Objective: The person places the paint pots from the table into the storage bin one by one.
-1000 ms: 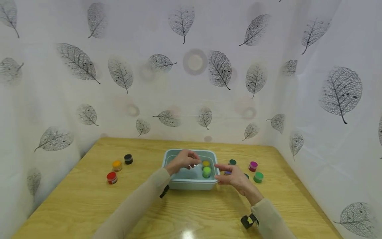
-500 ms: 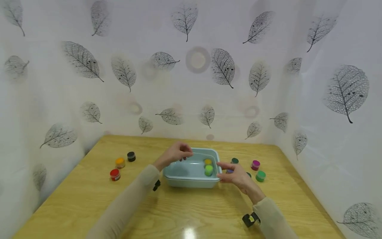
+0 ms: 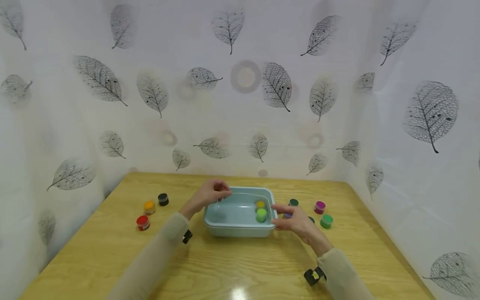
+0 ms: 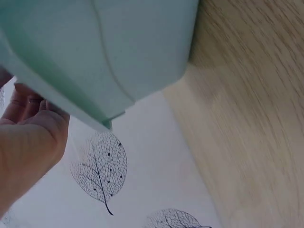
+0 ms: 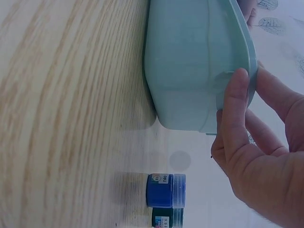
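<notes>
Left hand (image 3: 210, 193) has drawn back from inside the tub (image 3: 225, 216) to its far-left rim, fingers curled, apparently holding nothing. Right hand (image 3: 296, 218) stays at the right rim, thumb gripping it. Pale blue-green rectangular tub, mid-bench, contains a green pot (image 3: 261, 215) and a yellow pot (image 3: 260, 204).

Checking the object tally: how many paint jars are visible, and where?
10: red jar, orange jar, black jar left of the tub; yellow, light green inside; five right of it, two mostly hidden by the right hand.
</notes>
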